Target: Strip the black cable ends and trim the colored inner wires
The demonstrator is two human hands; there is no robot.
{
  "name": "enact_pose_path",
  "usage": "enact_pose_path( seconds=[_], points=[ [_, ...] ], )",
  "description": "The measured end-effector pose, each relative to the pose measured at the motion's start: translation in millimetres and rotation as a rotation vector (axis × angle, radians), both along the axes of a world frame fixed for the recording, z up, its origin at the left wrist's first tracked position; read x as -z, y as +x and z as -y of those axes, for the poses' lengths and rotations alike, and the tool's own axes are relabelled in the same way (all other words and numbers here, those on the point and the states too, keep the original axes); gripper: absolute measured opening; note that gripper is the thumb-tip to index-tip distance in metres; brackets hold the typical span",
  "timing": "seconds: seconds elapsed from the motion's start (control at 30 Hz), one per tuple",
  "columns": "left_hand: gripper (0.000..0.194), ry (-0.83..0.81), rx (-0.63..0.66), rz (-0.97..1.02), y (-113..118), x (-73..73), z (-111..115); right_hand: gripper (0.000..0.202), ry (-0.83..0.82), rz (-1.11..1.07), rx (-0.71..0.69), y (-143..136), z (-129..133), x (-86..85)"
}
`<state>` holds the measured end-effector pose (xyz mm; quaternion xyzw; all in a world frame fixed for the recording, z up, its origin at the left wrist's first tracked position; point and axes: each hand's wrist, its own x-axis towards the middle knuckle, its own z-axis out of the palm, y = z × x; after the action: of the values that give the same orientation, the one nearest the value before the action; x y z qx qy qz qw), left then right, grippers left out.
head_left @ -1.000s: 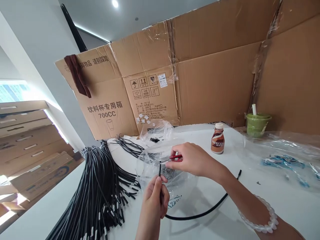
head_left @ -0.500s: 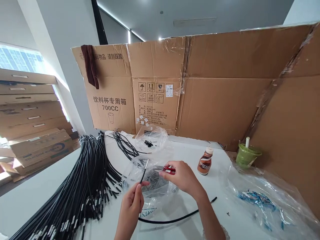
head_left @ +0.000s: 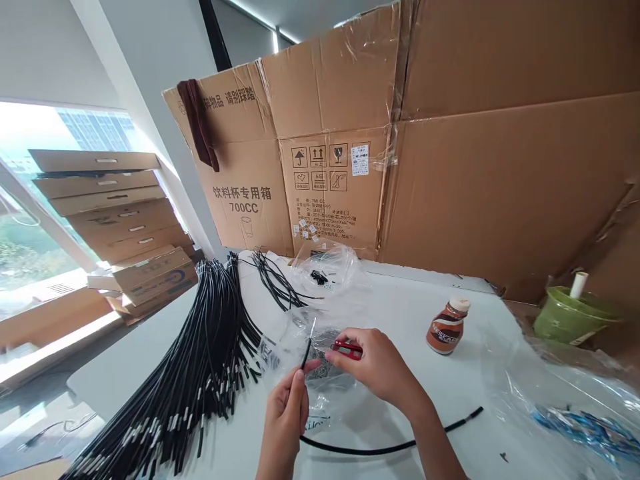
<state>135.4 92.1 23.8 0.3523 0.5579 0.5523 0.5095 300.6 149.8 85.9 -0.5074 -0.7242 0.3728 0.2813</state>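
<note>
Pinched between the thumb and fingers of my left hand is a black cable, its thin whitish end pointing up. The rest of this cable seems to come out below the hand and curves right across the table, passing under my right forearm. My right hand is closed on a small red-handled tool, just right of the cable tip and apart from it; the tool's kind is unclear. Behind both hands lies a clear plastic bag of small grey metallic pieces, too fine to make out.
A large bundle of black cables covers the table's left side. More cables and a bag with black parts lie behind. To the right are a brown bottle, a green bucket and a bag with blue pieces. Cardboard walls the back.
The view has swung left and tilted, showing more of the window and stacked boxes. Both hands keep their holds, and the tool stays close to the cable tip.
</note>
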Motion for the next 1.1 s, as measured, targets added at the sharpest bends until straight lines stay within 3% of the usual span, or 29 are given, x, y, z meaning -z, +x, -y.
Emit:
enact_pose_path(
  seconds=[0.17,0.3,0.53,0.73,0.93,1.1],
  points=[
    [0.054,-0.047,-0.033,0.178,1.8,-4.1,-2.2,0.029,-0.023,0.01,0.052,13.6,-9.0,4.8],
    [0.048,-0.133,-0.032,0.376,3.1,-7.2,-5.2,0.025,-0.071,0.008,0.01,17.9,-9.5,3.9],
    [0.043,-0.26,0.025,0.68,-2.2,-8.4,-8.8,0.023,-0.123,0.319,0.017,12.3,-4.8,-0.6],
    [0.034,-0.265,0.034,0.913,-10.1,-9.1,-2.7,0.033,-0.135,0.257,-0.103,-3.9,-6.6,14.9],
    [0.024,-0.232,-0.042,1.15,-18.6,3.9,2.8,0.034,-0.091,0.29,-0.114,-32.6,-1.8,25.4],
    [0.025,-0.27,-0.046,1.182,-22.1,16.8,8.7,0.03,-0.051,0.325,-0.071,-47.0,10.7,26.2]
  ],
)
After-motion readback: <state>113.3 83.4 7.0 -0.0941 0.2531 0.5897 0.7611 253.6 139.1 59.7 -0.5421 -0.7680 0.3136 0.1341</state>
